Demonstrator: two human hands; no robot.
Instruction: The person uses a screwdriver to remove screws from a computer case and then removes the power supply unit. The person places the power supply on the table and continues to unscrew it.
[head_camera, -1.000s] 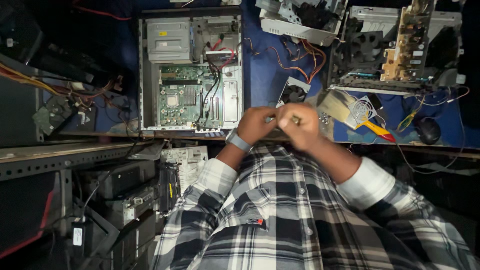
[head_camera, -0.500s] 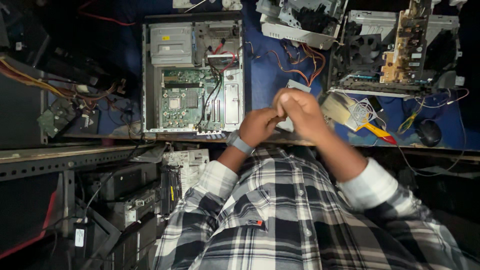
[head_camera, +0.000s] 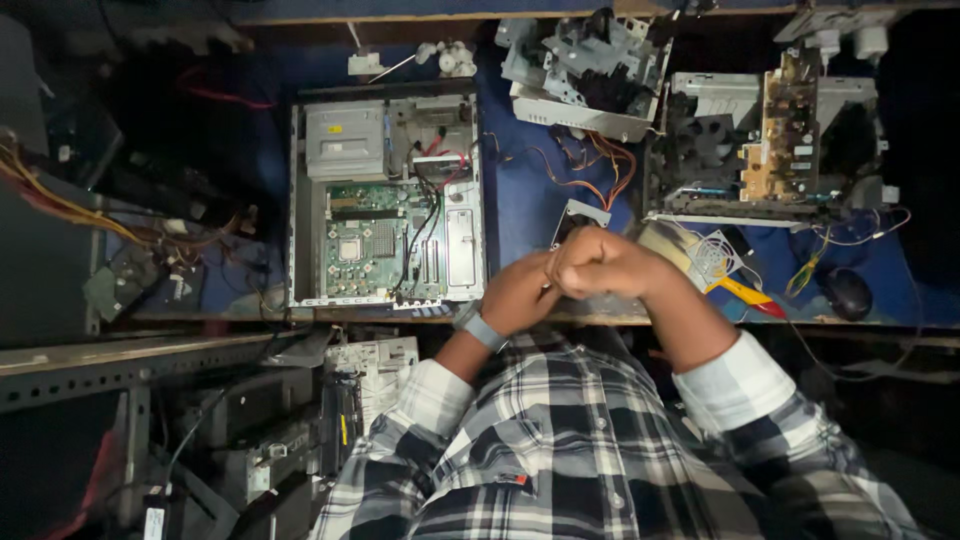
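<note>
Black-and-white plaid shirt (head_camera: 600, 460), white cuffs rolled back, grey wristband (head_camera: 479, 327) on left wrist.

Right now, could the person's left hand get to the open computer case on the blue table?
Probably yes. The left hand is close beside the open computer case, just off its near right corner, with nothing between them. But it is pressed against the right hand and looks busy.

A small yellow rectangular label (head_camera: 334, 128) sits on the grey metal drive box (head_camera: 345, 140) in the open computer case (head_camera: 385, 200) — no packages, signs or screens show.
</note>
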